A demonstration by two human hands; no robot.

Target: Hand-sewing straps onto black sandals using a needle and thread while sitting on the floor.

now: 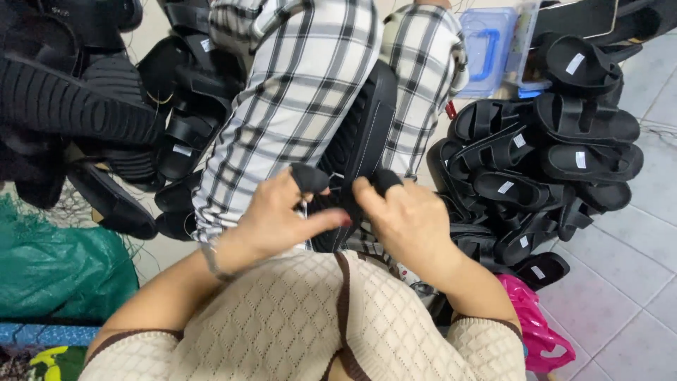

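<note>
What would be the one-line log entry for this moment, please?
left hand: grip on black sandal | right hand: grip on same sandal | sandal: on lap, between knees | sandal piles: both sides

Stacked black sandals [557, 152], clear plastic box [486, 49], pink bag [536, 328], green netting [56, 264], tiled floor [627, 282].

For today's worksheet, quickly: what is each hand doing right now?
Left hand: closed on the black sandal.
Right hand: gripping the same sandal.
</note>
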